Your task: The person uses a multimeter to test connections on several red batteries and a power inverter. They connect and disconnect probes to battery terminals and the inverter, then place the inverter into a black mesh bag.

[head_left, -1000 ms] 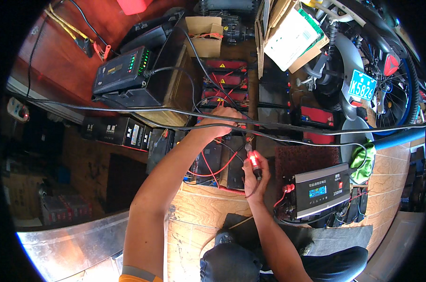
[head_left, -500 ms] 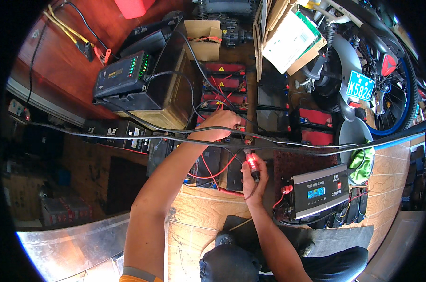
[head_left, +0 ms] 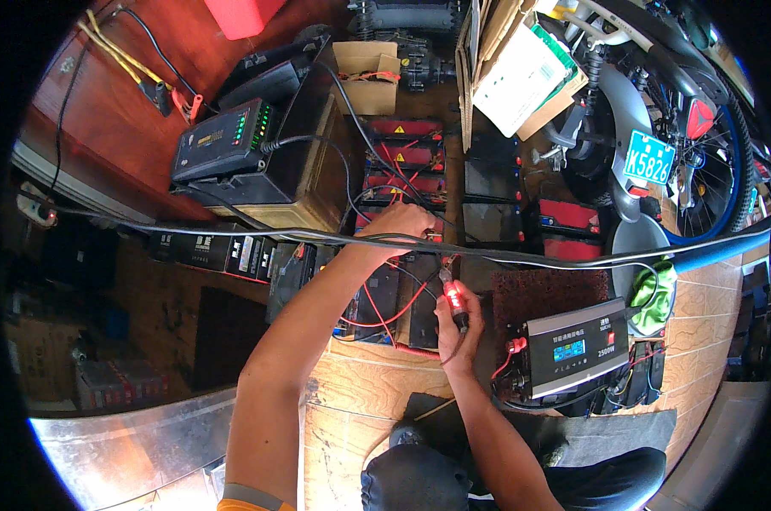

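Observation:
My right hand (head_left: pixel 460 328) is closed round a pen-shaped voltage tester (head_left: pixel 453 298) with a red-lit display. Its tip points up and away, close to a terminal of a dark battery (head_left: pixel 432 319). Reaching further forward, my left hand (head_left: pixel 405 223) has its fingers bent together at the edge of the battery row; what they pinch is hidden. Red-topped batteries (head_left: pixel 406 155) stand in a row beyond it, with red and black wires across them. A coiled red lead (head_left: pixel 417 350) lies near my right wrist. Black cables (head_left: pixel 317 234) stretch across, over my left wrist.
At right sits a black inverter (head_left: pixel 577 347) with a lit screen. A charger (head_left: pixel 223 140) with green lights rests on a black case at left. An open carton (head_left: pixel 366 77), a parked scooter (head_left: pixel 611 128) and more batteries (head_left: pixel 570 215) surround the work area.
The black cables have swung slightly upward and closer together across the view. Both hands stay nearly in place, the tester still in my right hand.

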Motion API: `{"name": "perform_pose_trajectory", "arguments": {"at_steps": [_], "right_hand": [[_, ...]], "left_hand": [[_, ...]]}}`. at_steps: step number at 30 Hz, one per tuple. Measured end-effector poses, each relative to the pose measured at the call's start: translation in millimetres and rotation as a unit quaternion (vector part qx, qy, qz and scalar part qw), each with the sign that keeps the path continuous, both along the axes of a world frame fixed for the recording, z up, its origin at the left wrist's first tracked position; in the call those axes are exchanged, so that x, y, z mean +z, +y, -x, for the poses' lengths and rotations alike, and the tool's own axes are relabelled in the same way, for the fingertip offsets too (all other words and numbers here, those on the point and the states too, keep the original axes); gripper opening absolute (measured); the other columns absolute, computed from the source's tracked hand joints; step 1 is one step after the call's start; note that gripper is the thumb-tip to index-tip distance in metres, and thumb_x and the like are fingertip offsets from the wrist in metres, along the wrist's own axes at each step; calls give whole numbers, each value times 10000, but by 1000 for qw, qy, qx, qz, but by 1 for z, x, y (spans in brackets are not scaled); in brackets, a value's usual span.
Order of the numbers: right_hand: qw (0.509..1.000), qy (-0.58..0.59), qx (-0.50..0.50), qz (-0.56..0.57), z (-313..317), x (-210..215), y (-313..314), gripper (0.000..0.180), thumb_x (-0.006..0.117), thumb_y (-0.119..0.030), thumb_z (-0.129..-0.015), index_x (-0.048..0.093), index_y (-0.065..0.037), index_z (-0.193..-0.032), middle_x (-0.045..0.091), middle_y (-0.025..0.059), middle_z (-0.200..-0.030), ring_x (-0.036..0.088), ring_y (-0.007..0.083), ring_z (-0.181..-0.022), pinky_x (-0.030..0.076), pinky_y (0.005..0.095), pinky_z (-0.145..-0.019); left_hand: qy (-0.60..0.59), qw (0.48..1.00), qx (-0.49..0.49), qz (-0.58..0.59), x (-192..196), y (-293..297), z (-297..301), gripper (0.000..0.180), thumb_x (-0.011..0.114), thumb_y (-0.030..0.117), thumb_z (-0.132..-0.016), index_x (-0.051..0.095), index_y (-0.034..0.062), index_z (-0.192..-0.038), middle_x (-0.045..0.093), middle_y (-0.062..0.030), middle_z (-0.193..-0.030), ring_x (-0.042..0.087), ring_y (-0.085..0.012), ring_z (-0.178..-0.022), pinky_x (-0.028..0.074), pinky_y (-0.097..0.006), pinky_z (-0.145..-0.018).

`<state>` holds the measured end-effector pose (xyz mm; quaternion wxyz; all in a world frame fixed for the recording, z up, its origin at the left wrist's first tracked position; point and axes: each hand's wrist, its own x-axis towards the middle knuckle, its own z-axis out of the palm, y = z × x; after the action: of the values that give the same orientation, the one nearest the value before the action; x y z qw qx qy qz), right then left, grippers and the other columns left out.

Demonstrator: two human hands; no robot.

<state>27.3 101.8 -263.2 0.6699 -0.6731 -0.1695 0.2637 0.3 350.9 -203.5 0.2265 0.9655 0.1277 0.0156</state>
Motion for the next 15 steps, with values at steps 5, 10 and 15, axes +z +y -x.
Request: {"name": "perform_pose_trajectory", "arguments": {"at_steps": [5,10,15], "right_hand": [[1000,16,4,11,0,-4,-2,395,748,-88,-925,669,-69,-1312,697,22,-1088,596,99,-907,489,253,-784],[1000,-5,2,-9,0,-9,0,400,750,-90,-928,665,-66,-1318,699,33,-1125,616,118,-967,502,270,-857],[999,5,-18,-29,4,2,-2,387,728,-88,-956,640,-60,-1332,669,52,-1173,612,135,-1025,494,276,-904]], "left_hand": [[36,999,-2,-27,-5,2,-3,330,664,65,-880,752,120,-1193,751,-182,-1060,721,-405,-975,578,-492,-837],[35,999,5,-23,-8,4,-4,309,655,64,-883,754,112,-1172,753,-180,-1070,717,-412,-992,580,-492,-853],[24,999,7,-26,-7,1,-3,310,658,67,-871,757,110,-1161,752,-180,-1042,723,-403,-970,581,-490,-845]]}}
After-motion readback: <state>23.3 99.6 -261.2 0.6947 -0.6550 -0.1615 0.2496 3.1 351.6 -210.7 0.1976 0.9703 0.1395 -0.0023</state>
